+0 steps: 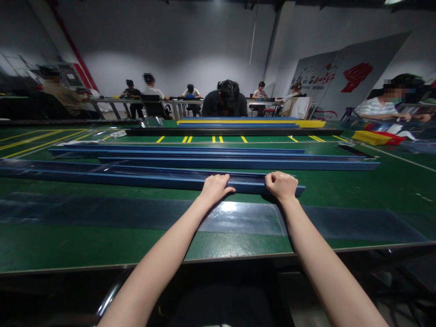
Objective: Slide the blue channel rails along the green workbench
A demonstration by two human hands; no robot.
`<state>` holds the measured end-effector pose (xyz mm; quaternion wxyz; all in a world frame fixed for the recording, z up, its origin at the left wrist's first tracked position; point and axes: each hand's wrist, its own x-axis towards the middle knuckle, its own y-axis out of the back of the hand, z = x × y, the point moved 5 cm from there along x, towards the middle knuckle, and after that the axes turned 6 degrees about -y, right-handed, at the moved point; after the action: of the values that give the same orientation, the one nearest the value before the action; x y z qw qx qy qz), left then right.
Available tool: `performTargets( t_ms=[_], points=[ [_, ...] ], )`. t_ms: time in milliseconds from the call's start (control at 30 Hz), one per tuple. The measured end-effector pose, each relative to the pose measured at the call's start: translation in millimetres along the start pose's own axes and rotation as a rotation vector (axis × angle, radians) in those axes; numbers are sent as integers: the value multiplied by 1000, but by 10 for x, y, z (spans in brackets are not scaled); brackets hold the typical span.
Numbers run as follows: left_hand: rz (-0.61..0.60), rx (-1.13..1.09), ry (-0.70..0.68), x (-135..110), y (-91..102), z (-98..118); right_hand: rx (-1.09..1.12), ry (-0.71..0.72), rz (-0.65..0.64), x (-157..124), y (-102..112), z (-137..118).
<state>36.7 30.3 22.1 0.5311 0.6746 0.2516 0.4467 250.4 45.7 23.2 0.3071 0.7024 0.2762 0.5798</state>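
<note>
A long blue channel rail (136, 178) lies across the green table (68, 245), nearest to me. My left hand (215, 187) is closed over its near edge, fingers curled on the rail. My right hand (281, 185) grips the same rail close to its right end, fingers wrapped round the edge. Both forearms reach out from the bottom of the view. A clear glossy sheet (238, 218) lies flat on the table just under my wrists.
More blue rails (211, 156) lie parallel behind the near one. Yellow and blue strips (252, 122) sit farther back, a yellow and red bin (374, 137) at the right. Several people sit at tables along the back wall and at both sides.
</note>
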Motion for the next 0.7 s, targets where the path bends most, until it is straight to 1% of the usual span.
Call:
performTargets(
  t_ms=[133, 333, 400, 467, 700],
  points=[
    [-7, -2, -1, 0, 2, 7, -10, 66, 30, -24, 26, -143],
    [-9, 0, 1, -2, 3, 14, 73, 290, 49, -144, 69, -575],
    [-15, 3, -1, -2, 0, 16, 88, 323, 36, -169, 61, -652],
    [-16, 7, -4, -2, -3, 16, 91, 314, 20, -169, 42, -670],
    [4, 22, -27, -5, -16, 13, 86, 231, -24, -112, -23, -615]
  ],
)
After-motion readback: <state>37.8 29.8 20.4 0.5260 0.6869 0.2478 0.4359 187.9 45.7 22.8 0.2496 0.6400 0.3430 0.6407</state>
